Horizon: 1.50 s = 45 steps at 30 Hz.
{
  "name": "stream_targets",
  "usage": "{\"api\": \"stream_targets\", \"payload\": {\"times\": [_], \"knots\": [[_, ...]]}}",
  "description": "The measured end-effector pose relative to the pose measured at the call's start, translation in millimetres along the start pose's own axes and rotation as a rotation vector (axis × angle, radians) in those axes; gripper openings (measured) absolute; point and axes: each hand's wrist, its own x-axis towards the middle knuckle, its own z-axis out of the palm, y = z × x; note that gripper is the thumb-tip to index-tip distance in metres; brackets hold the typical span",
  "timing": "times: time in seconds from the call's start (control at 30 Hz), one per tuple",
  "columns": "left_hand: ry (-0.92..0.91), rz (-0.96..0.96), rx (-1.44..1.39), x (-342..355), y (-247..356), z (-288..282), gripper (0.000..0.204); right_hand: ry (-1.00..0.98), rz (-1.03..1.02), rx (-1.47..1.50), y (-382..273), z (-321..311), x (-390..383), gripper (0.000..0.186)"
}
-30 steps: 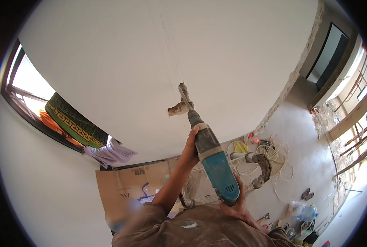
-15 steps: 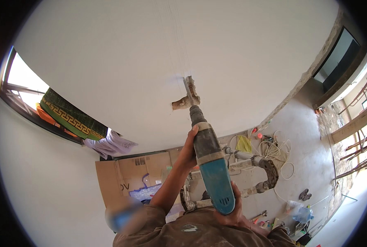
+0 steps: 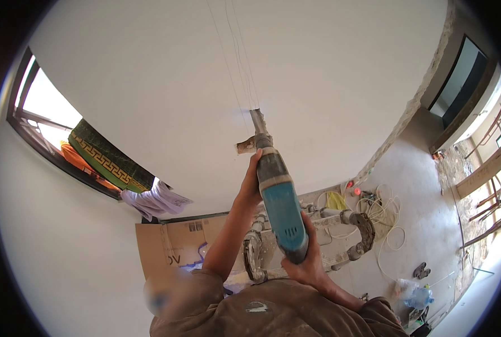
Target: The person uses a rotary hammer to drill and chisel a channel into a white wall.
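Both my hands hold a teal and dark grey hammer drill [image 3: 284, 210] in front of the white wall [image 3: 329, 90]. My left hand [image 3: 252, 178] wraps the front of its body, close to the chuck. At the rear end, my right hand [image 3: 307, 258] grips the drill from behind and below. Its bit points into a chipped groove [image 3: 260, 120] in the wall; the exact tip is hard to make out. To the left of the chuck, a short side branch [image 3: 243, 147] of rough broken plaster shows. Thin pencil lines run up the wall above the groove.
Below me stands a dusty ladder [image 3: 368, 236] with worn rails. Cardboard [image 3: 155, 247] lies at the left, with a cloth [image 3: 157, 199] and green towel [image 3: 110, 154] on the window ledge. A coiled white cable [image 3: 393, 202] and a plastic bottle [image 3: 420, 297] are on the floor to the right.
The drill and both my hands have moved up and slightly left in the picture. The chuck now sits closer to the groove, and less of the bit shows.
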Motion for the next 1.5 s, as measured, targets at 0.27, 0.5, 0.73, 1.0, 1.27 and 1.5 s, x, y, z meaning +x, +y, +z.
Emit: {"api": "stream_targets", "payload": {"times": [0.27,0.5,0.73,1.0,1.27,1.5], "knots": [[-0.006,0.013,0.046,-24.2,-33.5,26.1,0.055,0.027,-0.052,0.11,5.4,-17.9,-44.2,0.095],[0.036,0.012,0.073,-34.2,-38.5,51.2,0.058,0.051,-0.082,0.002,21.3,-29.5,-59.0,0.097],[0.088,-0.008,0.018,-6.1,-32.5,23.8,0.055,0.086,-0.016,0.122,42.5,-20.7,-37.1,0.097],[0.088,0.01,0.051,-9.1,-28.4,21.9,0.054,0.05,-0.146,0.001,45.3,-13.5,-31.7,0.101],[0.042,0.002,0.013,6.2,-18.1,4.8,0.055,0.009,-0.056,-0.037,40.1,-12.4,-1.0,0.098],[0.101,0.016,0.003,-21.0,-44.4,29.6,0.055,0.034,-0.026,0.106,47.2,-33.7,-56.1,0.1]]}}
